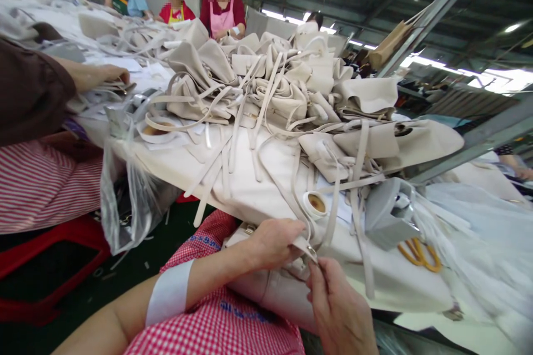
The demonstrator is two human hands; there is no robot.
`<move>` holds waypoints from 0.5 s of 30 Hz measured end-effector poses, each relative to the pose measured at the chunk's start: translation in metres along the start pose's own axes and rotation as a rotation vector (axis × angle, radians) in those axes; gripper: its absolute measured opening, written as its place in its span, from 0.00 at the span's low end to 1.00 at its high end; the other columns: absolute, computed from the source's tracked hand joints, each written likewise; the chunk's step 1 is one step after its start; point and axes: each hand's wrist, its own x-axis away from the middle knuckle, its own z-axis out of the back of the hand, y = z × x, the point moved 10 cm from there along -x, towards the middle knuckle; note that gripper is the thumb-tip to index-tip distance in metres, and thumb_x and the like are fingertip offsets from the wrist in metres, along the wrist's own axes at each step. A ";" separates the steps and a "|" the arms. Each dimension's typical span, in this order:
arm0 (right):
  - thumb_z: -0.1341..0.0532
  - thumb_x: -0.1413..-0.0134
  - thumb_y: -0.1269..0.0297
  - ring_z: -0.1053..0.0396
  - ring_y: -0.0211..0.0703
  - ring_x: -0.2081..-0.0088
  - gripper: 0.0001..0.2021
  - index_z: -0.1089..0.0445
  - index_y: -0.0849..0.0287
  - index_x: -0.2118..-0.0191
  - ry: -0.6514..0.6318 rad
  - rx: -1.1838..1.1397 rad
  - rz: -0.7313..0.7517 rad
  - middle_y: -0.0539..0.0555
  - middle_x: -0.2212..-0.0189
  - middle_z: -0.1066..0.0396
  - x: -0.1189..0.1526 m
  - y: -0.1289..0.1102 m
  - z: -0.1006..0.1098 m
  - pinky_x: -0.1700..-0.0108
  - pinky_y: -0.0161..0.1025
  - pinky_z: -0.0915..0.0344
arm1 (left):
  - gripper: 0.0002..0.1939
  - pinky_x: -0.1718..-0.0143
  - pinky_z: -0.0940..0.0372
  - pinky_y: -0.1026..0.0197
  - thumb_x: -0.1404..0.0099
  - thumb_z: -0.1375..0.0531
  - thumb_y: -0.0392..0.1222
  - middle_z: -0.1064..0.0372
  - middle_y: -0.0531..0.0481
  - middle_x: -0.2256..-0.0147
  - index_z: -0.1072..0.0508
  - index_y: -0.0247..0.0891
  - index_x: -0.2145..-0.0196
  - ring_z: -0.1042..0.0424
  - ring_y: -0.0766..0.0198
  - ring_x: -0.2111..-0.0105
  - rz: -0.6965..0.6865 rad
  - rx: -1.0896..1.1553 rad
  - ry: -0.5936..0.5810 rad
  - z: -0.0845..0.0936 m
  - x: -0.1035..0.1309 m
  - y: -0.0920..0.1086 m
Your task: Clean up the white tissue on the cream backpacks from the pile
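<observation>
My left hand (278,241) is closed on a narrow beige strap (303,244), its fingers pinching near a small metal buckle. From below, my right hand (339,305) pinches the strap's end by that buckle, thumb and finger together. Under both hands a beige bag (270,291) rests on my lap, over a red checked apron (183,333); part of it is hidden by my left forearm. Just beyond my hands, a small round white tub (315,205) with brownish contents stands on the table edge among loose straps.
A pile of beige bags and straps (283,94) covers the table (175,169). To the right are a grey box-like holder (387,216) and orange-handled scissors (420,255). A clear plastic bag (125,205) hangs at left, near a co-worker's hand (100,73). Several people work behind.
</observation>
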 end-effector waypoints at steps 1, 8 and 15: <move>0.48 0.42 0.37 0.31 0.44 0.81 0.24 0.31 0.53 0.67 -0.141 -0.183 -0.117 0.54 0.80 0.29 0.006 0.010 -0.015 0.81 0.36 0.41 | 0.09 0.60 0.36 0.59 0.37 0.44 0.35 0.26 0.46 0.64 0.27 0.37 0.59 0.29 0.57 0.63 0.031 0.015 0.020 0.004 -0.002 -0.006; 0.34 0.62 0.33 0.47 0.29 0.91 0.29 0.35 0.58 0.73 -0.457 -0.949 -0.542 0.45 0.90 0.37 0.034 -0.012 -0.081 0.89 0.26 0.51 | 0.10 0.63 0.38 0.62 0.46 0.45 0.30 0.29 0.50 0.68 0.27 0.36 0.66 0.32 0.62 0.67 0.073 0.085 0.066 0.039 -0.003 -0.010; 0.32 0.59 0.41 0.47 0.29 0.92 0.24 0.35 0.59 0.78 -0.280 -1.027 -0.463 0.45 0.93 0.40 -0.004 -0.020 -0.079 0.90 0.27 0.49 | 0.24 0.57 0.36 0.59 0.46 0.45 0.31 0.30 0.46 0.60 0.31 0.34 0.50 0.32 0.59 0.61 0.050 0.129 0.130 0.058 0.031 0.022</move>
